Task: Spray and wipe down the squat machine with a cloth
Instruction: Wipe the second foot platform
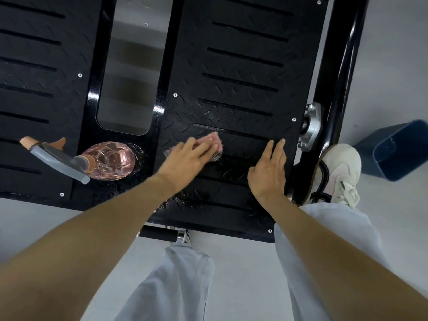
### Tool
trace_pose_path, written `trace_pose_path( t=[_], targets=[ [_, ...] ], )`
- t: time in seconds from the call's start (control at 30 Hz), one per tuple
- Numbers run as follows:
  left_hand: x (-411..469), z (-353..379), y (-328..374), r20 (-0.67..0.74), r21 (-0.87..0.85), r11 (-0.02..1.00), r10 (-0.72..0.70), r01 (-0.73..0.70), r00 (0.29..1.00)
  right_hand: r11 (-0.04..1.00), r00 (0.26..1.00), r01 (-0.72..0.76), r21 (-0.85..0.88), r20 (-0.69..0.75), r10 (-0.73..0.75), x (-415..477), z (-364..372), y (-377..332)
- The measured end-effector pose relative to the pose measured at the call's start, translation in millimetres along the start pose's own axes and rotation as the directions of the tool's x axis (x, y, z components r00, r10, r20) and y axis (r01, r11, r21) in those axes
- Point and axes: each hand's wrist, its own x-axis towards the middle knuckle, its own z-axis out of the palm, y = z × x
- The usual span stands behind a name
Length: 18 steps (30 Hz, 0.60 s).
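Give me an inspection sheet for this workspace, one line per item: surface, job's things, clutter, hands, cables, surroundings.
Surface: black tread-pattern footplate with slots, wet sheen near the cloth.
Job's things: pink cloth flat on the footplate; pink spray bottle standing on the plate left of it.
Clutter: nothing seen.
Hands: left hand presses on the cloth; right hand rests flat on the plate, empty.
Cables: nothing seen.
Surroundings: grey floor; blue bin at right; pale shoe beside the black frame.
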Motion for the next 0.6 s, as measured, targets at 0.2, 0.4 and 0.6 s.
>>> trace_pose_path(
  t=[0.2, 0.4, 0.6],
  targets=[
    [13.1, -11.2, 17.6, 0.006, -0.239, 0.855, -0.472, 0.46, 0.882, 0.999, 1.0, -0.021, -0.04, -0.012, 0.02, -2.6, 0.8, 7.5],
    [31.4, -20.8, 35.6, 0.077, 0.175, 0.921, 0.339, -0.347, 0.938, 0.99, 1.0, -0.015, -0.138, -0.001, 0.015, -6.3, 1.4, 19.0],
    [45.3, -30.6, 26.5, -0.023, 0.16, 0.987, 0.033, -0.029, 0.999, 0.994, 0.994, -0.107, 0.013, 0.022, 0.106, -6.3, -1.0, 26.6]
  ],
)
